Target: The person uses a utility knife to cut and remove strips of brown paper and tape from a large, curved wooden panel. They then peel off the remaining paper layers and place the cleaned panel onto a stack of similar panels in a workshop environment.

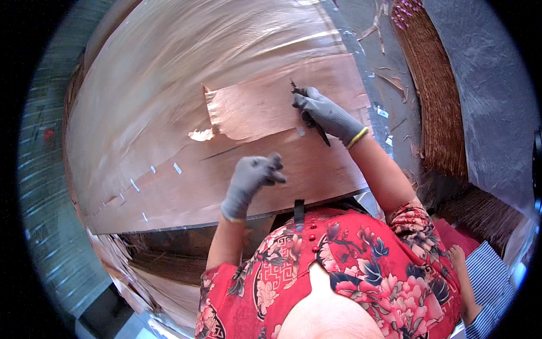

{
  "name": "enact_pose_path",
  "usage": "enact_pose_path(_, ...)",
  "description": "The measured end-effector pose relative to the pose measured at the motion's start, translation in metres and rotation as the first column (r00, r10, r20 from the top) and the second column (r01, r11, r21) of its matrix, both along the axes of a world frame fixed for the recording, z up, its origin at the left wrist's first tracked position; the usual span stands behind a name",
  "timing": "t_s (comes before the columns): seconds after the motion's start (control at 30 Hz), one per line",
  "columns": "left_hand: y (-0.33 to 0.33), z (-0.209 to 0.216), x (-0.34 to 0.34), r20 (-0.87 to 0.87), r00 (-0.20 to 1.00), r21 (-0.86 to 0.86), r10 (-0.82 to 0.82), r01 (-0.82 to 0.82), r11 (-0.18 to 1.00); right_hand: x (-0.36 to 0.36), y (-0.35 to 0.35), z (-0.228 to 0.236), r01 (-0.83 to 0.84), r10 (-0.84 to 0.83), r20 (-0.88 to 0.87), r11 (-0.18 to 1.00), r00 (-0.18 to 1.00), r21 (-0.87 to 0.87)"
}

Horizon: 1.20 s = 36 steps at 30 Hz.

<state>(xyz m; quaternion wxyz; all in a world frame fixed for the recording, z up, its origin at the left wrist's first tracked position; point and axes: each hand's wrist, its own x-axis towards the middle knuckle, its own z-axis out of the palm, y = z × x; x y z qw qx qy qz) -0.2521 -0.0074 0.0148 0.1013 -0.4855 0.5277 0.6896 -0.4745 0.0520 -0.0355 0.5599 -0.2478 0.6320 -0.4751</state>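
Observation:
Thin pinkish-brown wood veneer sheets (pixel 248 189) lie over the broad surface in front of me. A smaller veneer piece (pixel 254 110) with a torn left end rests on top. My right hand (pixel 324 113), in a grey glove with a yellow cuff, grips a slim dark knife-like tool (pixel 323 135) above this piece; its narrow tip points away from me. My left hand (pixel 254 181), gloved too and slightly blurred, is over the near veneer. Its fingers are loosely bent and apart, with nothing visible in them. A dark slit (pixel 220 153) runs through the sheet nearby.
Small white tape strips (pixel 177 168) dot the veneer at left, and others (pixel 382 113) sit along the right edge. Torn scraps (pixel 395 83) litter the floor at right, beside a long brown stack (pixel 432 96). Another person's striped clothing (pixel 491 277) shows at lower right.

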Motion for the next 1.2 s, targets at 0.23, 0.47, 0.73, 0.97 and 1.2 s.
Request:
enact_pose_path(0.23, -0.043, -0.056, -0.042, 0.069, 0.995, -0.996, -0.070, 0.064, -0.059, 0.014, -0.003, 0.011, -0.022, 0.024, 0.085, 1.000, 0.996, -0.013)
enact_pose_path(0.47, -0.058, -0.100, -0.048, 0.388, 0.920, -0.922, -0.053, 0.387, -0.028, 0.017, -0.007, 0.009, 0.001, 0.005, -0.170, 0.999, 0.985, 0.035)
enact_pose_path(0.73, -0.064, -0.112, -0.041, 0.264, 0.962, -0.963, -0.076, 0.258, -0.073, 0.035, -0.039, -0.001, -0.231, 0.251, -0.597, 0.966, 0.762, 0.112)
enact_pose_path(0.97, -0.066, -0.122, -0.046, -0.008, 0.999, -1.000, -0.047, -0.010, -0.027, 0.057, -0.076, 0.005, -0.231, 0.484, -0.850, 0.869, 0.206, 0.438)
enact_pose_path(1.2, -0.065, -0.122, -0.049, 0.125, 0.992, -0.988, -0.035, 0.121, -0.098, 0.062, -0.070, -0.005, -0.225, 0.479, -0.860, 0.870, 0.178, 0.438)
